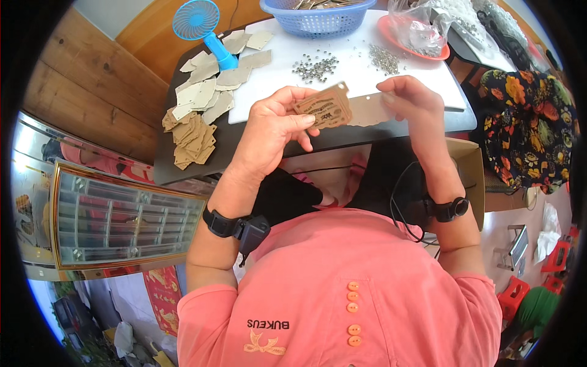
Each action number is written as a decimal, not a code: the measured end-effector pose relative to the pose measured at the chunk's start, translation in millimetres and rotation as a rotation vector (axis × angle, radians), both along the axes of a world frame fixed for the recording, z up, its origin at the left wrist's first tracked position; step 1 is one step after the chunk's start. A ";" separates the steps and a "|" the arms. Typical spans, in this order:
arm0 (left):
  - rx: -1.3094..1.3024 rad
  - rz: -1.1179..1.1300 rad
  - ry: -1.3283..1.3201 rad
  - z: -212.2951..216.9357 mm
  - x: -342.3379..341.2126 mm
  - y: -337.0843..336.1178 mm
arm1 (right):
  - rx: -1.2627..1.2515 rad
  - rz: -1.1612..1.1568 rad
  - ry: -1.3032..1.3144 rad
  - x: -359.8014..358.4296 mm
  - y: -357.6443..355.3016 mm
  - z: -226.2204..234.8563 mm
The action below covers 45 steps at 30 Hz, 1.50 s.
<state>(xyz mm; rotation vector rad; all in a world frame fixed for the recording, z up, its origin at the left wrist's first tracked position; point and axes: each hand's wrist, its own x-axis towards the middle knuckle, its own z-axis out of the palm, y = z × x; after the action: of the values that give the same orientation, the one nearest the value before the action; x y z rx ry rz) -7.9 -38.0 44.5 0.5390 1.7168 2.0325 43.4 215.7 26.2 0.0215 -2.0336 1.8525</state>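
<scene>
My left hand holds a brown printed card tag with scalloped corners, thumb on top and fingers beneath. My right hand pinches the right end of a pale grey card tag with a small hole near its upper edge. The left part of the grey tag passes behind the brown one. Both tags are over the near edge of a white board. Beyond my hands lie a heap of small metal rings and, farther right, a heap of small silvery metal pieces.
Grey tags and a pile of brown tags lie at the dark table's left. A blue fan stands among them. At the back are a blue basket and a red plate with a plastic bag. Under the right side sits a cardboard box.
</scene>
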 end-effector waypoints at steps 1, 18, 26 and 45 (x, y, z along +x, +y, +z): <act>-0.028 0.000 0.051 0.5 -2.2 0.4 | 0.017 0.023 0.012 -0.6 -1.2 2.3; -0.125 0.079 0.112 -19.5 12.2 42.0 | -0.154 0.130 0.036 8.2 -17.4 6.8; 0.158 0.203 -0.075 -25.0 25.5 57.7 | -0.376 0.174 0.049 25.7 -39.6 -10.0; 0.374 0.156 -0.085 -35.8 14.4 51.4 | -0.159 0.142 -0.009 16.7 -38.7 -6.4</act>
<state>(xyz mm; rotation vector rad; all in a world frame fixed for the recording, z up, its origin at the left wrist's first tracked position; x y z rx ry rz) 6.6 13.4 8.6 0.4349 1.3728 2.4704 60.1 177.0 19.8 0.1167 -1.9289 2.0999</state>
